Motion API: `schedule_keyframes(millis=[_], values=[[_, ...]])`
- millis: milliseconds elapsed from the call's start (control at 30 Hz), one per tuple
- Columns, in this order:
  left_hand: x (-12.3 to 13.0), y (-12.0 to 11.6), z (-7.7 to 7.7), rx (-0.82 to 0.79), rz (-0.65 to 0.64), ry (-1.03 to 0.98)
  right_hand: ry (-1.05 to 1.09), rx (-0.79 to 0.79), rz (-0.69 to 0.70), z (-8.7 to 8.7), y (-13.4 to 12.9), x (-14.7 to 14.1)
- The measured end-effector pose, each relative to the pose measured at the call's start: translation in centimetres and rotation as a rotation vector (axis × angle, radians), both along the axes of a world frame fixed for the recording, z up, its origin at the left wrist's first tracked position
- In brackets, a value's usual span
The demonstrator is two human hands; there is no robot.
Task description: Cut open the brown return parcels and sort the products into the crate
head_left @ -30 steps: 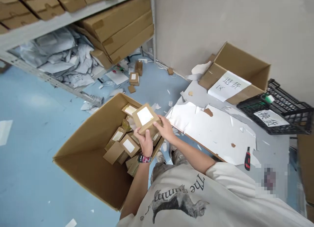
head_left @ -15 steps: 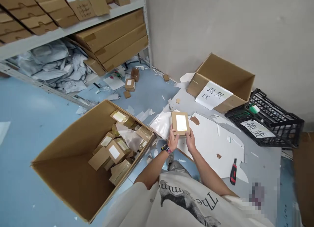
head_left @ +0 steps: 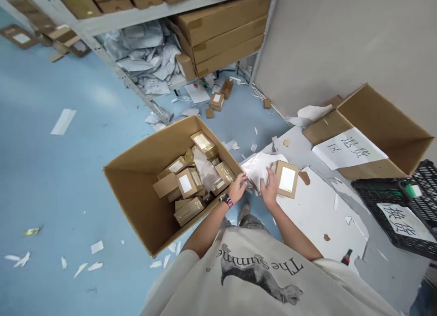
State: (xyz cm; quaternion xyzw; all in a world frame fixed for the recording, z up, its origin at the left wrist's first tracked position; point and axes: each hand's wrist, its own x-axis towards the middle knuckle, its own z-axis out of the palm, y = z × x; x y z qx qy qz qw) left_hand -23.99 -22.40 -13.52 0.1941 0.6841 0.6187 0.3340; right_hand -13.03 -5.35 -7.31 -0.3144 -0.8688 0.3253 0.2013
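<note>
A small cardboard box (head_left: 287, 179) with a white label lies on the white-covered table, just right of my right hand (head_left: 269, 187). That hand is over a white plastic bag (head_left: 256, 168), its fingers apart. My left hand (head_left: 236, 189), with a patterned band at the wrist, is at the right rim of the large open carton (head_left: 133, 202), fingers apart and curved. Inside the carton lie several small taped boxes (head_left: 187, 182) and a crumpled translucent wrapper (head_left: 205, 170).
An open carton with a paper sign (head_left: 350, 147) and a black crate (head_left: 368, 197) stand at the right. A red-black cutter (head_left: 347, 257) lies on the table. Shelving (head_left: 136, 19) is behind, with paper scraps (head_left: 97, 247) on the floor.
The labelled box has left my hands and rests on the table. My hands have come apart, the left moving to the large carton's rim. The view has turned left.
</note>
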Motion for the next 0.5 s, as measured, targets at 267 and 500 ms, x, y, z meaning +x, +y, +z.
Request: schedule_keyframes(millis=[267, 500], values=[[-9.9, -15.6, -6.7, -0.342, 0.599, -0.207, -0.341, -0.361, 0.507, -7.0, -14.3, -15.2], [-11.3, -24.3, -16.6, -0.583, 0.786, -0.326, -0.674, -0.544, 0.581, -19.0, -22.4, -21.4]])
